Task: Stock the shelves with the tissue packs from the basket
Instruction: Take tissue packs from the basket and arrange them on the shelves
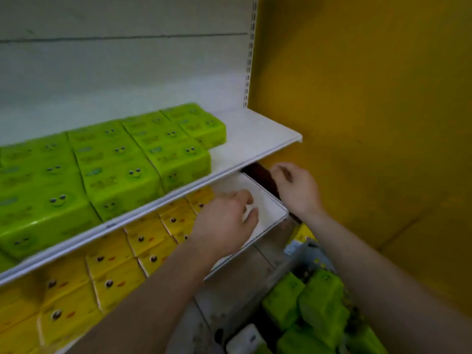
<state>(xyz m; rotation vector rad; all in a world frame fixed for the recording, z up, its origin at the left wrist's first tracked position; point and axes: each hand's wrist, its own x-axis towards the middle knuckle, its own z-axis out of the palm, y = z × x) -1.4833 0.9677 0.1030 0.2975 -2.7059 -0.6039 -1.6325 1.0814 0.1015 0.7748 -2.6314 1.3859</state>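
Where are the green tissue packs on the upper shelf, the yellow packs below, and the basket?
green tissue packs (120, 159): head view, top of a front-row pack.
yellow packs (112, 279): head view, top face of one pack.
basket (300, 254): head view, its grey rim.

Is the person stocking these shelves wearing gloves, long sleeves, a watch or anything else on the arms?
No. Both hands, the left hand and the right hand, are bare, with no gloves. Both forearms are uncovered as far as the picture shows, so no sleeve edge is in view. No watch, bracelet or ring can be made out, though the picture is somewhat blurred.
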